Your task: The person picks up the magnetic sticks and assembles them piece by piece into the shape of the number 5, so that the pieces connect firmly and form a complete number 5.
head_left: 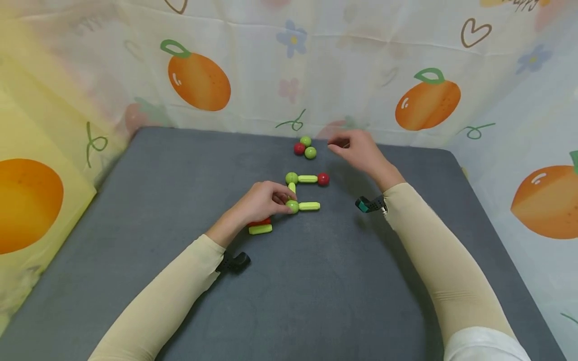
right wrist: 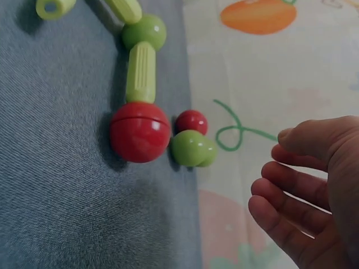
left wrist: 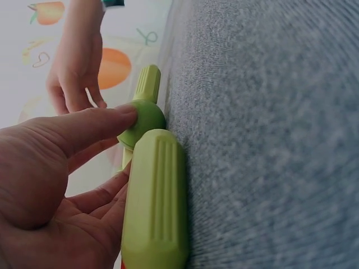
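My left hand (head_left: pixel 263 201) pinches the near green ball (head_left: pixel 292 206) of a toy frame of rods and balls. From that ball a light green rod (head_left: pixel 309 206) points right with its far end free. Another rod (head_left: pixel 292 189) runs up to a second green ball (head_left: pixel 291 178), and from there a third rod (head_left: pixel 308 179) leads to a red ball (head_left: pixel 323 179). Beyond the frame, to the right, my right hand (head_left: pixel 358 150) hovers above the table with loosely bent fingers. Nothing shows between its thumb and fingers in the right wrist view.
Two loose green balls (head_left: pixel 310 152) and a loose red ball (head_left: pixel 299 148) cluster near the table's far edge, left of my right hand. A green rod (head_left: pixel 260 229) and a red rod (head_left: pixel 262 222) lie below my left wrist. A printed curtain (head_left: pixel 343 65) hangs behind the grey table.
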The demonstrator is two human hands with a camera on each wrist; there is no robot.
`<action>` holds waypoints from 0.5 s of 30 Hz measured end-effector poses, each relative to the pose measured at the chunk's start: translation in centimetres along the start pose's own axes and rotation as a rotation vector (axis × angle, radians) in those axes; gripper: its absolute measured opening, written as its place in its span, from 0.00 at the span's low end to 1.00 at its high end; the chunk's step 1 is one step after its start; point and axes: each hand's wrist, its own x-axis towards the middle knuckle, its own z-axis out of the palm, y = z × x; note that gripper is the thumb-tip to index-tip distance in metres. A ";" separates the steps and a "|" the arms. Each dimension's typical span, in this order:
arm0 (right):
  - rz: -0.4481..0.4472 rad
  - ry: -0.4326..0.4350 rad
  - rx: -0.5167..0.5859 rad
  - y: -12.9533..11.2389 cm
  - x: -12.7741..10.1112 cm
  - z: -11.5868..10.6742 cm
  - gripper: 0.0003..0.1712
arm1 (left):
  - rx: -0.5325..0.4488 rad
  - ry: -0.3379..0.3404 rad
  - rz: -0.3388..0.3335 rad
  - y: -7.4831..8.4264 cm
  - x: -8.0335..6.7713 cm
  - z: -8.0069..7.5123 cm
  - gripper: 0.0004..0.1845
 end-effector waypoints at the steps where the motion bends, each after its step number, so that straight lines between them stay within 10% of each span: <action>1: -0.002 -0.005 -0.011 0.1 0.4 0.1 0.11 | -0.001 0.003 0.002 0.0 0.0 0.0 0.12; 15: 0.015 -0.002 -0.024 0.9 3.2 1.6 0.10 | -0.011 0.007 0.005 -0.2 0.0 0.1 0.11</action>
